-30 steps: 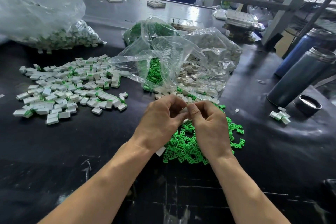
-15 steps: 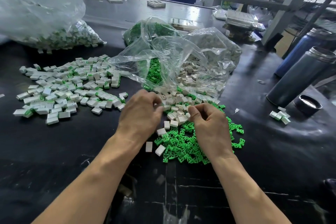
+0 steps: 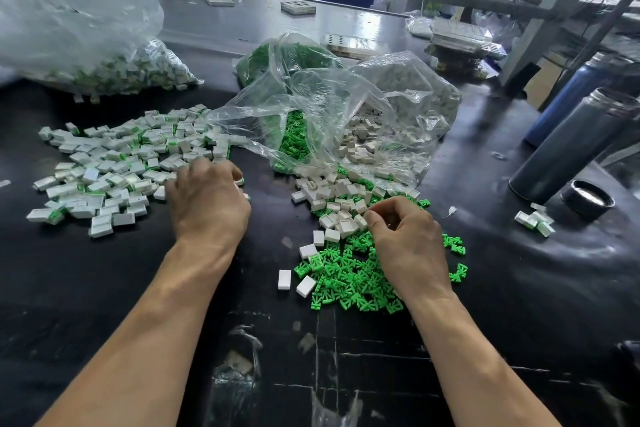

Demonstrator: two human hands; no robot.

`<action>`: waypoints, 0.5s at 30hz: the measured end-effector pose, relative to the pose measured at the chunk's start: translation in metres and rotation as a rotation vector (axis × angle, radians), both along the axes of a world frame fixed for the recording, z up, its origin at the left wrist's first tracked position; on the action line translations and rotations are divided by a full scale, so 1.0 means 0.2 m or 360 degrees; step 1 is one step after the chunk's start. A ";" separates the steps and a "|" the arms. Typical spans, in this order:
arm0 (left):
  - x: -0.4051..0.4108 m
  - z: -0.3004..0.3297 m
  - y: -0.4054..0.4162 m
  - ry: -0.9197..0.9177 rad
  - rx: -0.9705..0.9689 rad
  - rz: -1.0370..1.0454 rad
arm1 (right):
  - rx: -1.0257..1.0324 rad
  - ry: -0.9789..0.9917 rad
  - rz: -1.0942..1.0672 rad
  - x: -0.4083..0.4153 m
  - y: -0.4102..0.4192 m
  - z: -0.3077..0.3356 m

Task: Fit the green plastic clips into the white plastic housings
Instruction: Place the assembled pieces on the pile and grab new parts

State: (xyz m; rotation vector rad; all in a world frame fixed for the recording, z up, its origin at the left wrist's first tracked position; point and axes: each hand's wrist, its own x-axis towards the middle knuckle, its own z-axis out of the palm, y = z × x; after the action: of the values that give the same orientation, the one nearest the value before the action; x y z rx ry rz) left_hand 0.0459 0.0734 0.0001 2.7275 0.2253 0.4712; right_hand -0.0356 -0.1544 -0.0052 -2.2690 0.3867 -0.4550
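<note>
two clear bags (image 3: 398, 107) spill clips (image 3: 294, 139) and housings (image 3: 360, 135).

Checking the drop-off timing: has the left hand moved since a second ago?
Yes. The left hand has gone left, away from the right hand over the green clips, and is now at the edge of the finished pile.

Left hand (image 3: 209, 204) palm down; right hand (image 3: 407, 246) fingers curled
</note>
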 end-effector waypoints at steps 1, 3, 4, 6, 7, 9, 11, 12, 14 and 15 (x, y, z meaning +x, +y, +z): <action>-0.01 0.00 -0.02 -0.0085 -0.0044 -0.0091 | -0.0012 0.0000 -0.0011 0.00 0.00 0.00; -0.02 0.01 -0.07 -0.0167 -0.0109 -0.0298 | -0.0052 0.0027 -0.0030 0.00 -0.01 0.01; -0.03 0.00 -0.10 -0.0156 -0.0128 -0.0378 | -0.0083 0.0062 -0.0036 0.00 -0.02 0.01; -0.05 -0.02 -0.14 -0.0098 -0.0139 -0.0469 | -0.0159 0.0157 -0.0059 0.00 -0.03 0.02; -0.06 -0.04 -0.16 -0.0077 -0.0137 -0.0493 | -0.0193 0.0205 -0.0076 0.00 -0.04 0.03; -0.07 -0.07 -0.19 -0.0052 -0.0136 -0.0540 | -0.0246 0.0301 -0.0097 0.00 -0.05 0.04; -0.07 -0.08 -0.21 0.0000 -0.0161 -0.0568 | -0.0284 0.0385 -0.0076 0.00 -0.06 0.05; -0.06 -0.09 -0.22 0.0026 -0.0171 -0.0567 | -0.0300 0.0420 -0.0051 0.00 -0.06 0.05; -0.06 -0.09 -0.23 0.0051 -0.0185 -0.0547 | -0.0320 0.0472 0.0003 0.00 -0.06 0.06; -0.06 -0.09 -0.23 0.0050 -0.0198 -0.0540 | -0.0323 0.0492 0.0018 -0.01 -0.06 0.06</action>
State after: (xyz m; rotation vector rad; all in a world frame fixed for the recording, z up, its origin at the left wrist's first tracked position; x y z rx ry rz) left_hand 0.0348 0.0269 -0.0184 2.5799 -0.1925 0.3063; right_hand -0.0369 -0.1657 0.0071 -2.5456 0.5014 -0.1404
